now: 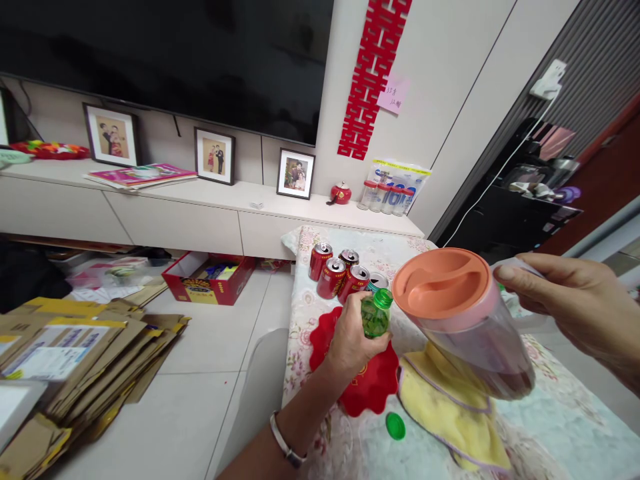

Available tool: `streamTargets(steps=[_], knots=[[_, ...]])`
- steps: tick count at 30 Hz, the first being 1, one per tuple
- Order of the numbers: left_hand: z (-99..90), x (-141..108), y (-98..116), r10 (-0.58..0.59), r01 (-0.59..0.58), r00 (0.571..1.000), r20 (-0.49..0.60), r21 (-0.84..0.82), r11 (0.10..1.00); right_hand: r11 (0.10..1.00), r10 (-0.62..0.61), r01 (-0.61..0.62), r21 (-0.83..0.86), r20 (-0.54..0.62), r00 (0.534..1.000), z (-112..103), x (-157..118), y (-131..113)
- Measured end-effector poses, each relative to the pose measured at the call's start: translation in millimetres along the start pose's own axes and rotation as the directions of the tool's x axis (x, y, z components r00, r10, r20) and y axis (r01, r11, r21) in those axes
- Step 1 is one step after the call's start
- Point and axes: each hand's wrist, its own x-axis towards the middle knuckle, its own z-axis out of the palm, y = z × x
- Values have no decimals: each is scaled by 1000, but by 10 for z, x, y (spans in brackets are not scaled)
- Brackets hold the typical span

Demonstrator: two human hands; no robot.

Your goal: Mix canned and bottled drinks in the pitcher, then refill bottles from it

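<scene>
My left hand point(350, 337) is wrapped round a small green bottle point(376, 317), uncapped and upright over the red scalloped plate point(371, 387). In my right hand point(575, 293) is the handle of a clear pitcher point(493, 343) with an orange lid point(441, 283). The pitcher tilts toward the bottle, its lid close to the bottle's mouth, and some dark liquid lies low inside it. Below the plate's right edge a green cap point(395, 426) rests on the tablecloth. Under the pitcher lies a yellow cloth point(450, 413).
Several cans point(332, 279) stand behind the bottle on the floral tablecloth point(340, 447). Beyond are a white cabinet point(195, 207) with framed photos and glass jars point(383, 198). Flattened cardboard point(95, 353) and a red box point(210, 287) lie on the floor at left.
</scene>
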Motion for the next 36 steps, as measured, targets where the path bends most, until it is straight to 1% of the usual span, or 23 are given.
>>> streamTargets(steps=[4,7,12,17,22,28,36], knots=[[-7,10,16,1,-1,1000,1,1,1000,1000,3,-3,-28,3,1000,-6,5,-27],[-7,14,10,7,-7,1000,-5,-5,1000,999,-19,20,-35,25,999,-19,3,-38],[-2,11,-8,16,-16,1000,-2,-4,1000,998,-46,47,-36,28,999,-40,21,-32],[-1,12,-2,24,-24,1000,-12,-4,1000,999,-47,49,-16,91,995,-70,75,24],[-3,16,0,39,-38,999,-11,16,999,996,-76,80,-38,95,993,-86,98,38],[-7,12,2,25,-24,1000,-15,30,999,989,-117,125,-83,94,989,-87,120,-29],[-9,14,0,26,-26,1000,-12,31,999,984,-130,141,-107,100,986,-99,157,-39]])
